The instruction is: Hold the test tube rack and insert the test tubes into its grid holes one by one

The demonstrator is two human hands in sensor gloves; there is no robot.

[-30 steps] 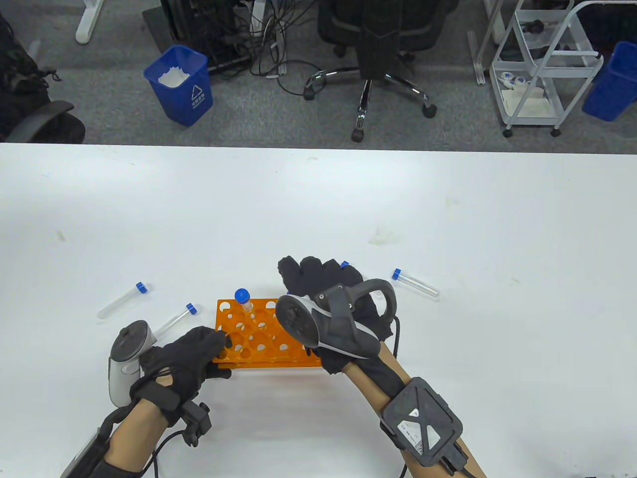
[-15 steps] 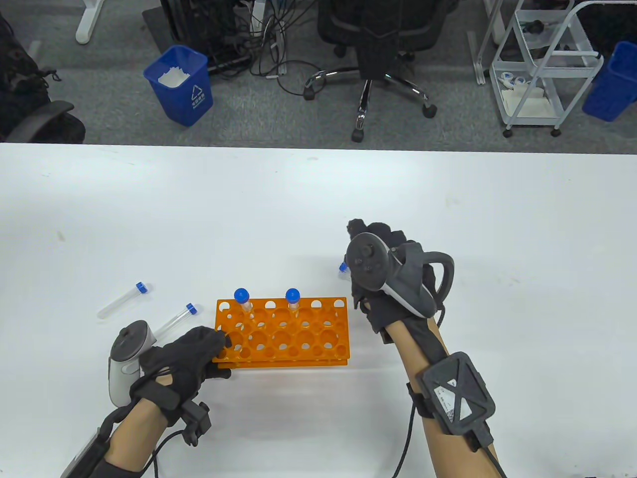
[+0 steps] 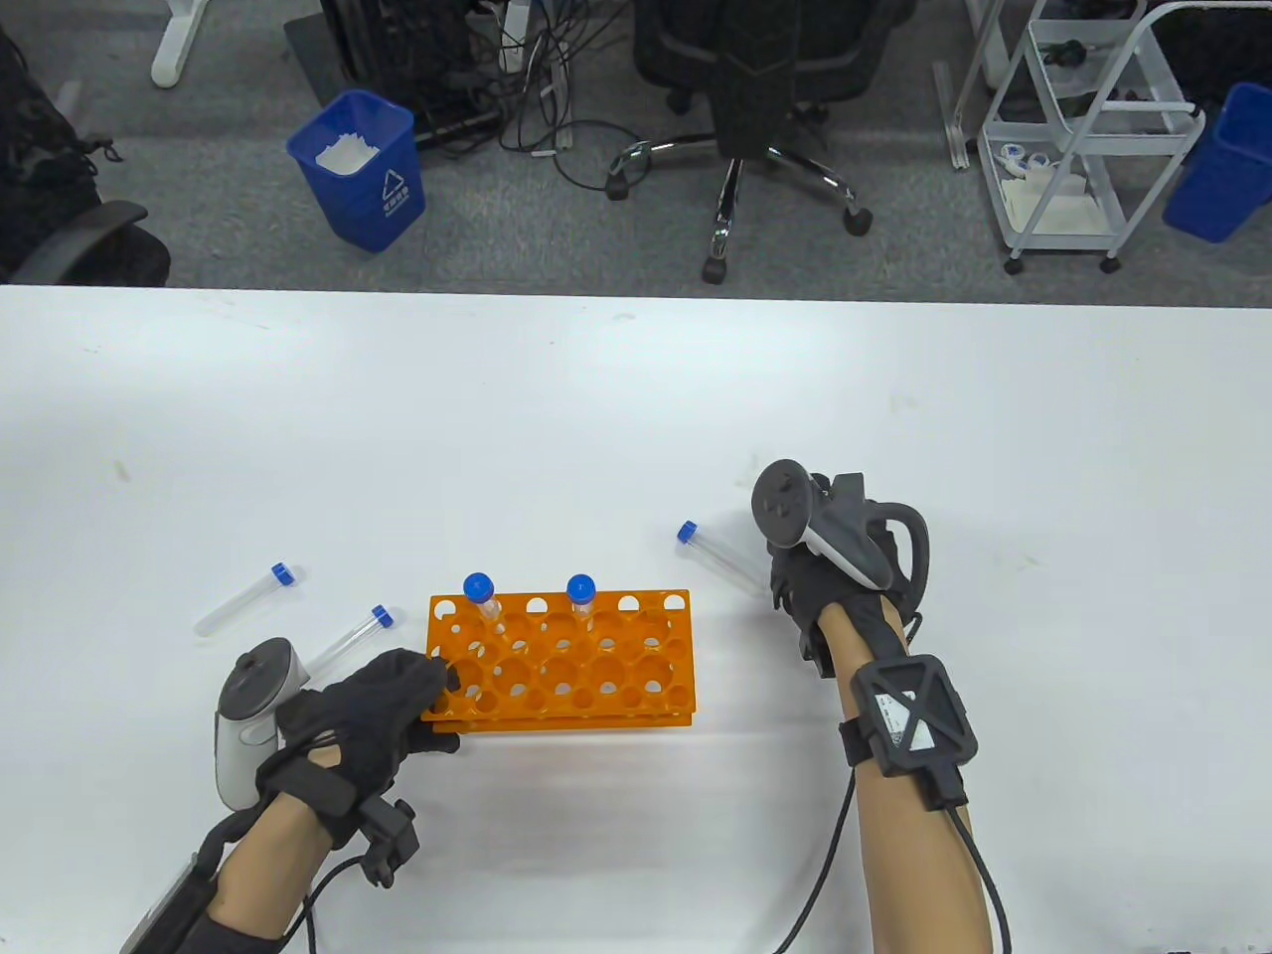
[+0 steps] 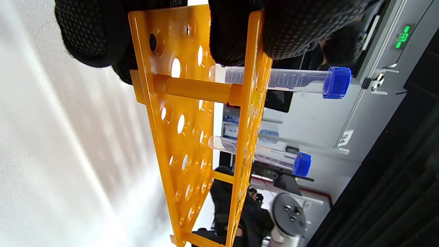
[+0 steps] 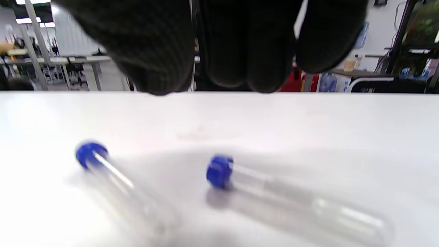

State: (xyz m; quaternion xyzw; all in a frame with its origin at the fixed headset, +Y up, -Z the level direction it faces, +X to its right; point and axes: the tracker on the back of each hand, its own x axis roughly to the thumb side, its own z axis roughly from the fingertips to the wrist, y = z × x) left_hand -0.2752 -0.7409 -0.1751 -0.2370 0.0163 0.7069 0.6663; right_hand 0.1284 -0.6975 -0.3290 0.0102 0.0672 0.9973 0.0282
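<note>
Orange test tube rack [image 3: 561, 658] sits clamped at its near-left corner by the left hand [image 3: 373, 706], two capped tubes standing in its back row. The right hand [image 3: 830, 586] hovers over two loose tubes [image 5: 295, 202], holding nothing; its finger spread is probably slack, though blurred. Next: pinch one and lift.

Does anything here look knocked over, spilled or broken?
Nothing looks spilled or broken. Two capped tubes stand in the orange rack, the nearer one leaning a little. The others lie loose on the table, waiting to be inserted.
</note>
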